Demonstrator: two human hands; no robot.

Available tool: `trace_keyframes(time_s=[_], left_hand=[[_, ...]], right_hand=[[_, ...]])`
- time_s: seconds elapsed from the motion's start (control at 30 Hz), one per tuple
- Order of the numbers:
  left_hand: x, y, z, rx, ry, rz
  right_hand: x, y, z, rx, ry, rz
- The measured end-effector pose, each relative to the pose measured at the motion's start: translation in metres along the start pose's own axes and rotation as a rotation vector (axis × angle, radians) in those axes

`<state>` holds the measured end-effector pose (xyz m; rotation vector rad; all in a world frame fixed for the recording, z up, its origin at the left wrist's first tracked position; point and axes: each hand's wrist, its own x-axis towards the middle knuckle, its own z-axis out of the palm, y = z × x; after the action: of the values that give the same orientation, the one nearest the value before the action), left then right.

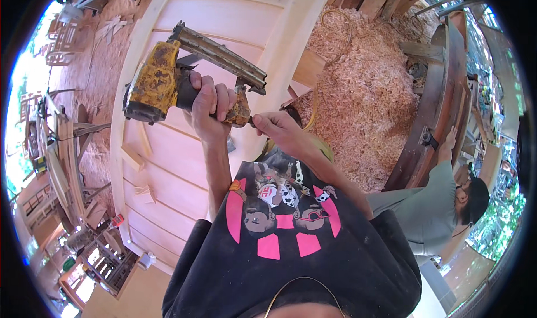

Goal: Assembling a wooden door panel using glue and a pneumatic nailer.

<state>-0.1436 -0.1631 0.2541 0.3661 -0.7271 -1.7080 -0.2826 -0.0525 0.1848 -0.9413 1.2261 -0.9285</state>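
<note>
A worn yellow and black nail gun (154, 83) is held up above a pale panelled wooden door (168, 178), its long metal magazine slanting down to the right. My left hand (211, 102) is closed around its black grip. At the butt of the grip, my right hand (282, 129) is closed, thumb and fingers pinching the small dark air fitting (252, 121). My fingers hide most of that fitting. A yellow air hose (314, 111) shows just beyond my right hand; whether it joins the fitting cannot be seen.
Small wood offcuts (132, 157) lie on the door's left side. A big heap of shavings (363, 88) covers the ground at right. Beyond it, a person (430, 206) in grey has a hand at a long dark timber (433, 116). Stacked lumber (61, 161) stands at far left.
</note>
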Motion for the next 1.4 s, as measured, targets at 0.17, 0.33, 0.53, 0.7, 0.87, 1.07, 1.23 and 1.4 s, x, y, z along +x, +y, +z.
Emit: trace_keyframes(time_s=[0.17,0.33,0.53,0.7,0.87,1.07,1.23,1.4], left_hand=[[-0.001,-0.003,0.000,0.010,-0.063,-0.041],[-0.006,0.006,-0.008,-0.027,-0.077,-0.056],[-0.007,0.010,-0.007,0.031,-0.062,-0.036],[-0.010,0.014,0.004,0.018,-0.158,-0.034],[-0.016,0.018,0.027,-0.064,-0.239,-0.005],[-0.016,0.026,0.032,-0.072,-0.353,-0.042],[-0.025,0.025,0.011,-0.021,-0.348,0.019],[-0.018,0.051,0.051,0.056,-0.305,0.075]], right_hand=[[-0.005,-0.012,0.012,-0.037,0.089,-0.010],[-0.003,-0.012,0.021,-0.323,0.128,-0.002],[-0.020,-0.019,0.012,-0.141,0.006,-0.142],[-0.030,-0.028,0.007,-0.299,0.057,-0.247],[-0.044,-0.031,0.010,-0.318,0.149,-0.270],[-0.053,-0.043,0.023,-0.246,0.191,-0.288],[-0.046,-0.029,0.037,0.003,0.092,-0.267],[-0.043,-0.054,0.026,0.041,0.015,-0.325]])
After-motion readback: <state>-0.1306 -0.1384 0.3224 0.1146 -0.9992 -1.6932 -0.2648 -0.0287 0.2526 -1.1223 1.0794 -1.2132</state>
